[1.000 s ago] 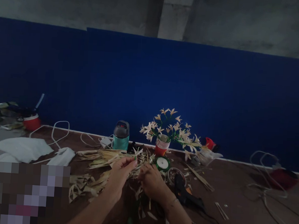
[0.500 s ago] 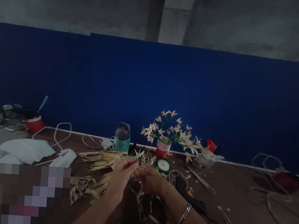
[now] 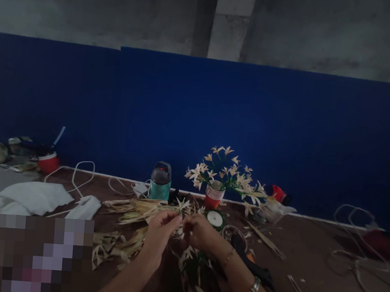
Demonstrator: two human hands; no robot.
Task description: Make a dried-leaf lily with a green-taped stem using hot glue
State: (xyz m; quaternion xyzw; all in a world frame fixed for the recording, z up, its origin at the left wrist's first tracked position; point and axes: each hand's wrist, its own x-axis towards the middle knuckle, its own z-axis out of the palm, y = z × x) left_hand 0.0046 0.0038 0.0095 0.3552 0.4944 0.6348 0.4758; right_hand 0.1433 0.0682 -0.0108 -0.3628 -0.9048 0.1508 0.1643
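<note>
My left hand [image 3: 162, 232] pinches a small pale artificial flower [image 3: 182, 204] by its green base, petals pointing up. Just to its right my right hand [image 3: 202, 232] has its fingers closed together; whatever lies in them is too small to make out. Behind my hands a red and white cup [image 3: 214, 196] holds a bunch of similar cream flowers [image 3: 242, 180] on green stems. A green-edged roll with a white centre [image 3: 215, 218] lies beside my right hand. Dry husk strips [image 3: 139, 208] are spread to the left, beyond my left hand.
A black tool with a cord [image 3: 253, 266] lies by my right forearm. A teal container with a dark lid [image 3: 160, 186] stands near the blue wall panel [image 3: 197, 115]. White plastic [image 3: 34, 195] lies left, and white cables [image 3: 357, 255] run at the right.
My right hand has moved slightly right, away from the flower. My left hand still holds the flower in much the same place. The whole view has shifted slightly.
</note>
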